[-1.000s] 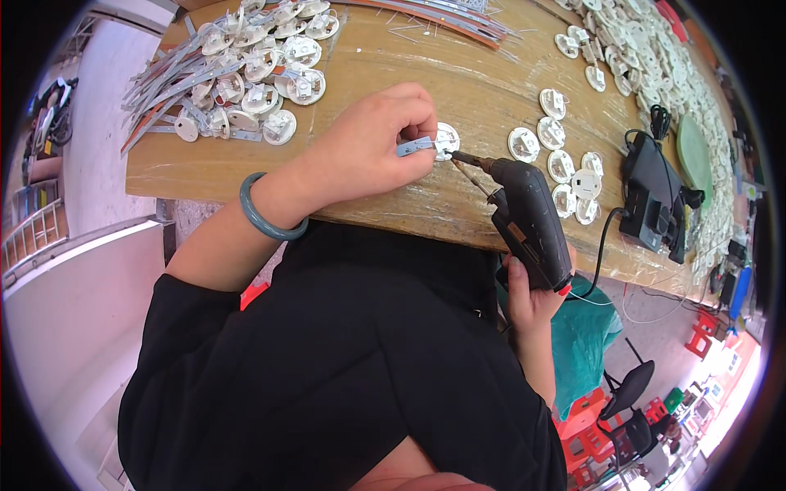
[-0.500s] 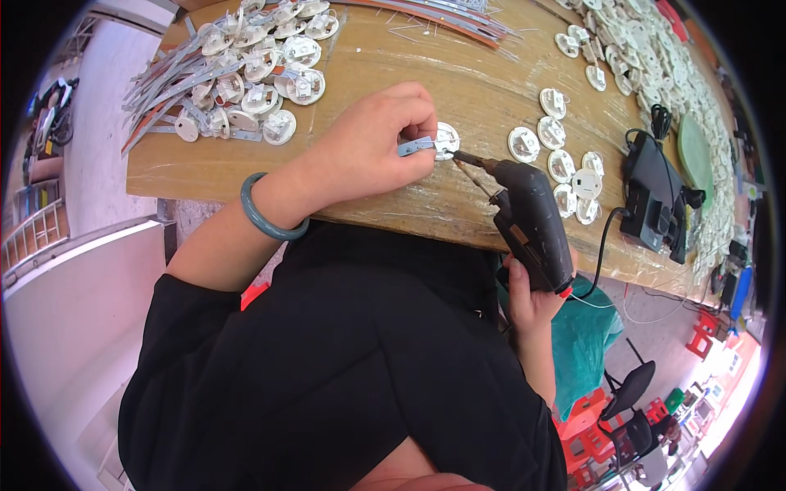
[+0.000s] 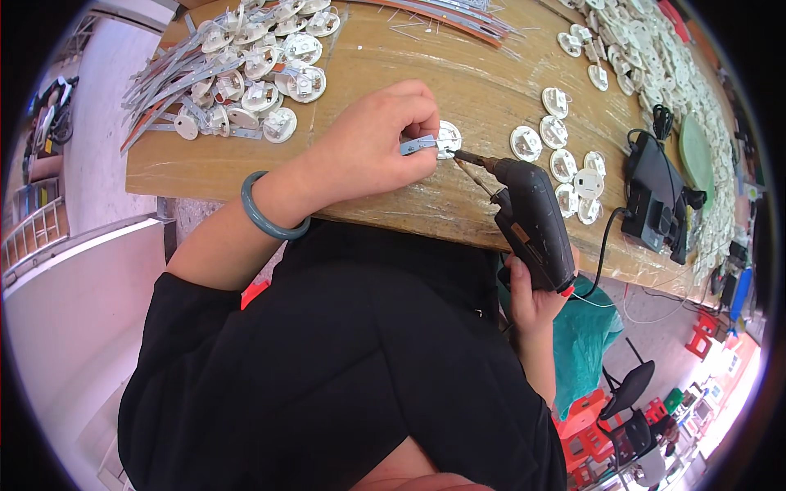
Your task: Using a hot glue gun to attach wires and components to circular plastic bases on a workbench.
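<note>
My left hand [image 3: 391, 135], a grey-green bangle [image 3: 270, 214] on its wrist, is closed on a short grey metal strip [image 3: 418, 145]. The strip's far end meets a round white plastic base [image 3: 449, 136] lying on the table. My right hand [image 3: 532, 295] grips a black soldering gun [image 3: 534, 214] from below. Its dark tip [image 3: 468, 156] reaches to the right edge of the base, with a thin feed tube [image 3: 475, 179] beneath it. Whether the tip touches a joint there is too small to tell.
Several loose white bases [image 3: 563, 166] lie right of the gun. A pile of bases with strips [image 3: 262, 61] covers the far left, and a larger heap of bases [image 3: 647, 49] the far right. A black power unit [image 3: 651, 200] with cables stands near the right edge, beside a green plate [image 3: 694, 151].
Almost nothing has moved. The grey strip looks slightly tilted compared with before, and the soldering gun stays at the base.
</note>
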Motion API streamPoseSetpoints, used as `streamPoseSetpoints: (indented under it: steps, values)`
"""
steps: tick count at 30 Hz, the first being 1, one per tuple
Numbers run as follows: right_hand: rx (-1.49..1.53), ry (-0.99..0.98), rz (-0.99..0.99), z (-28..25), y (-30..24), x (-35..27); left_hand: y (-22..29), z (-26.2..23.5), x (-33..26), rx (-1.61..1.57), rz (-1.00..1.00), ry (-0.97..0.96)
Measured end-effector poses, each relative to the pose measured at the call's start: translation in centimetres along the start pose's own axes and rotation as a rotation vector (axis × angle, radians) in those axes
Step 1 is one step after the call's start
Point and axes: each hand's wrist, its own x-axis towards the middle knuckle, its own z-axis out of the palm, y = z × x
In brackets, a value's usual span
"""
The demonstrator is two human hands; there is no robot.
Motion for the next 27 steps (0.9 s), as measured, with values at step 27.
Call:
streamPoseSetpoints:
  steps: [27]
  values:
    - [0.001, 0.026, 0.030, -0.15, 0.36, -0.46, -0.01, -0.04, 0.00, 0.000, 0.004, -0.002]
